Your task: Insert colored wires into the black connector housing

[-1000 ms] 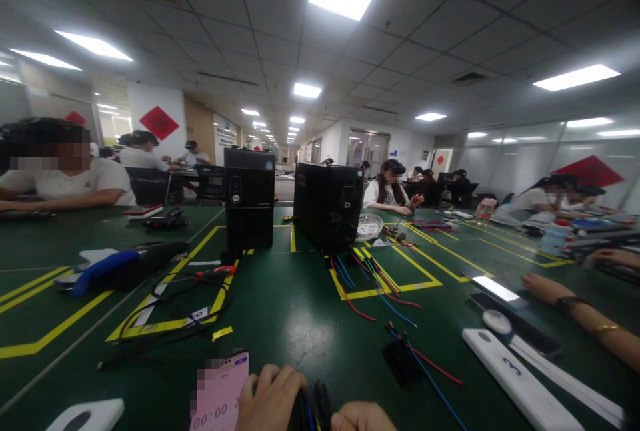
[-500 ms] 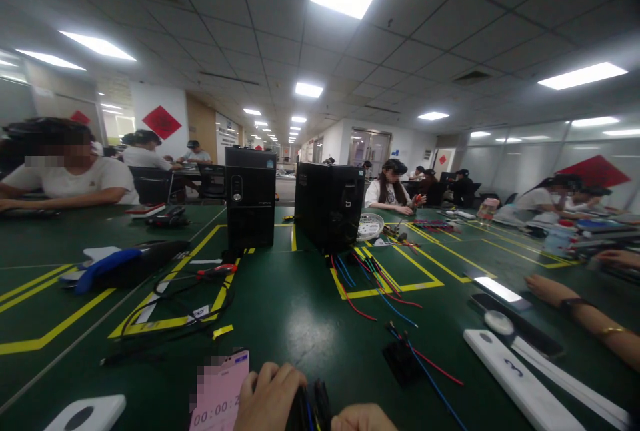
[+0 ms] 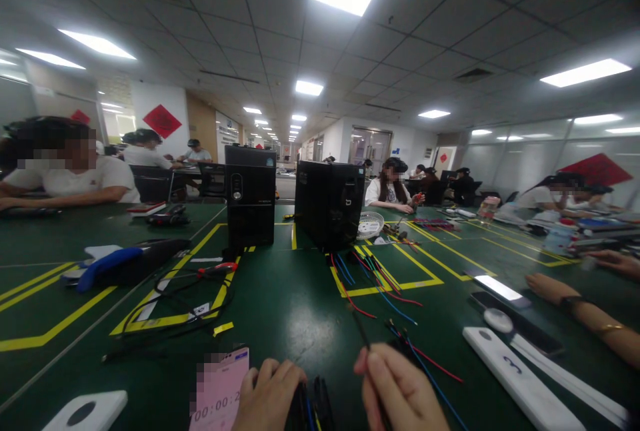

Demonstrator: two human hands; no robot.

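Observation:
My left hand (image 3: pixel 273 391) is at the bottom of the head view, fingers curled against a bundle of black cables (image 3: pixel 320 408) with blue and yellow wires in it. Most of that bundle is cut off by the frame edge. To its right, my right hand (image 3: pixel 403 388) pinches a thin black strand (image 3: pixel 361 328) between thumb and fingers, its free end pointing up and away. The strand's kind is too blurred to tell. Close beyond the right hand lie loose red and blue wires (image 3: pixel 435 364). A pink-screened phone (image 3: pixel 220 391) showing a timer touches the left hand's side.
Two black computer towers (image 3: pixel 250 198) (image 3: pixel 327 204) stand ahead. Cut wires (image 3: pixel 375 278) lie before the right one. Left are a black cable (image 3: pixel 170 331) and red-handled tool (image 3: pixel 217 270). Right are a white power strip (image 3: pixel 520 378), phones (image 3: pixel 500 288) and a co-worker's forearm (image 3: pixel 590 318).
My right hand has risen and moved right, away from the cable bundle, with the thin black strand now showing in its pinch. My left hand has stayed in about the same place.

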